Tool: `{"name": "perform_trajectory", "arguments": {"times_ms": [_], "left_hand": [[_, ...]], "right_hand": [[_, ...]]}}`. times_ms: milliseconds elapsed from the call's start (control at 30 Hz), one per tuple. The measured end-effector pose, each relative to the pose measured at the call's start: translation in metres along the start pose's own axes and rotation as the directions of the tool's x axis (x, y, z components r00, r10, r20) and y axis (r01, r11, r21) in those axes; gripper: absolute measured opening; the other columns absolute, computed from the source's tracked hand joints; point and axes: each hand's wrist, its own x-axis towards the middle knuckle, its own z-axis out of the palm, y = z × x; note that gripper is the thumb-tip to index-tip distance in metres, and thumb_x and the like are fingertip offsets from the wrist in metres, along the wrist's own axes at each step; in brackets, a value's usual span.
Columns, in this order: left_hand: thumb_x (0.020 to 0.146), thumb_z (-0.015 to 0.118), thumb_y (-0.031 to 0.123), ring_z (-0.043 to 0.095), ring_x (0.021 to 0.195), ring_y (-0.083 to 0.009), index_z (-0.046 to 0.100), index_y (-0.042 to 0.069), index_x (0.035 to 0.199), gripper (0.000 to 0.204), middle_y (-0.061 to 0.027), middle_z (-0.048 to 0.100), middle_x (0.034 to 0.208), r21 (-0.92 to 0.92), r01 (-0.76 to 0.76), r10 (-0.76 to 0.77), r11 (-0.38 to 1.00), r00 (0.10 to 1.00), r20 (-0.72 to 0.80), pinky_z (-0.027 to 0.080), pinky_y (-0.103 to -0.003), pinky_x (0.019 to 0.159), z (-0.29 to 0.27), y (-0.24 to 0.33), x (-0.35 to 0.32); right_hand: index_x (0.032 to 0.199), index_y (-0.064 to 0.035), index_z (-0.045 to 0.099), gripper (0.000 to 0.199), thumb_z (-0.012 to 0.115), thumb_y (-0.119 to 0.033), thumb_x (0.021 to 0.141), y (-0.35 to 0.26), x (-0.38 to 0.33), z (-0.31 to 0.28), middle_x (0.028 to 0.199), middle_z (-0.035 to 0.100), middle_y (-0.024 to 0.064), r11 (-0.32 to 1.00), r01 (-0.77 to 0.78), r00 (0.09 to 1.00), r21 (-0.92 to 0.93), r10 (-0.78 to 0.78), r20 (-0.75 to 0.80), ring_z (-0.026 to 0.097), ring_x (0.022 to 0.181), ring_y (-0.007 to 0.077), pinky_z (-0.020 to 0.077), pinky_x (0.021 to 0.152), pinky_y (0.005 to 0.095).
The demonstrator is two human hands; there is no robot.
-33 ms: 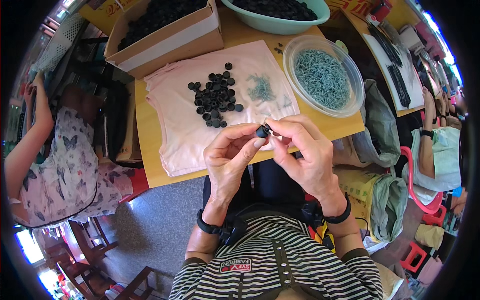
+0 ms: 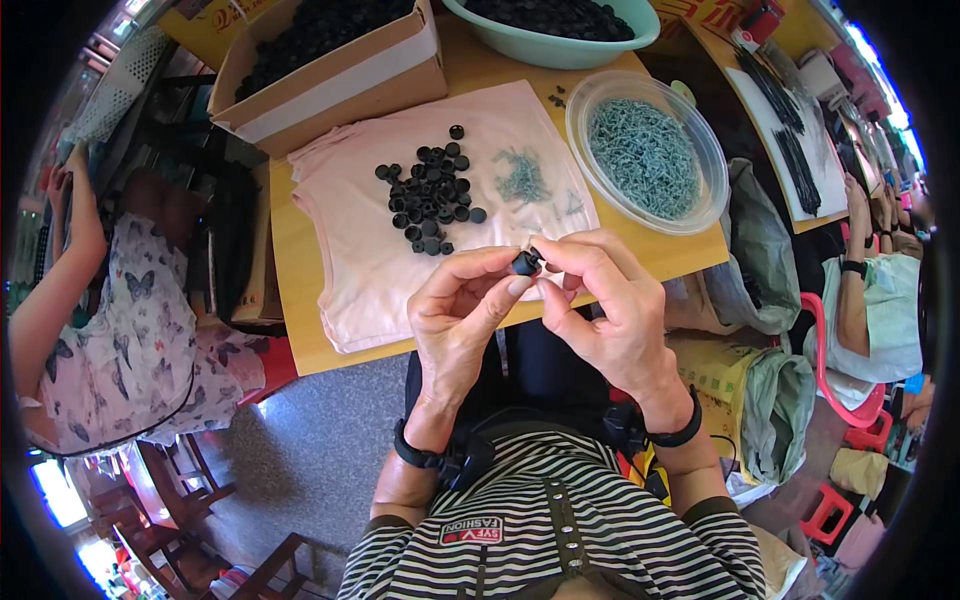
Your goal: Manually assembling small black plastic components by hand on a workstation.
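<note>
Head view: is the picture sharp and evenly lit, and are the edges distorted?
Head view: the hands and the small black part are sharp in even daylight; the wooden table edges bend toward the rim; corners are black; upper right is overexposed.

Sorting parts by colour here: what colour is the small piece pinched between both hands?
Black, like the loose pieces on the pink cloth; the small piece shows in the head view.

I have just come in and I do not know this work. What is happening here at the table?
A person in a striped shirt holds one small black round part between the left hand and the right hand, above the table edge. On a pink cloth lie a pile of the same black parts and a few small metal pieces. A clear bowl holds many more metal pieces. Another person sits to the left.
</note>
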Motion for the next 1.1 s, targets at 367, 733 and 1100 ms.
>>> {"name": "perform_trajectory", "arguments": {"times_ms": [367,733,1100], "left_hand": [[0.078,0.068,-0.004,0.061,0.092,-0.0138,0.064,-0.001,0.096,0.019,-0.0097,0.064,0.099,-0.129,0.066,-0.075,0.989,0.995,-0.064,0.05,-0.028,0.085,0.008,-0.008,-0.003],[0.079,0.068,-0.005,0.061,0.091,-0.0129,0.063,0.0,0.096,0.019,-0.0094,0.065,0.098,-0.227,0.085,-0.115,0.97,0.986,-0.121,0.05,-0.027,0.084,0.01,-0.012,0.005],[0.097,0.048,0.021,0.063,0.086,-0.0177,0.06,-0.003,0.108,0.03,-0.0145,0.065,0.102,0.187,-0.023,0.066,0.982,0.972,-0.226,0.05,-0.029,0.076,-0.036,0.002,0.025]], "right_hand": [[0.099,-0.0002,0.06,0.036,0.068,0.011,0.065,0.017,-0.003,0.01,0.082,0.058,0.0084,0.995,0.059,0.997,-0.079,-0.063,-0.045,0.058,0.066,0.0203,0.0484,0.056,0.0282],[0.092,0.0001,0.062,0.028,0.068,0.009,0.066,0.021,0.015,0.006,0.077,0.058,0.0093,0.981,0.16,0.987,-0.108,-0.161,-0.002,0.058,0.066,0.0229,0.0478,0.057,0.0306],[0.09,0.0024,0.063,0.017,0.067,-0.008,0.077,0.058,0.138,-0.018,0.074,0.059,0.0124,0.937,-0.1,0.995,-0.336,0.09,-0.045,0.058,0.067,0.0196,0.0477,0.063,0.0307]]}}
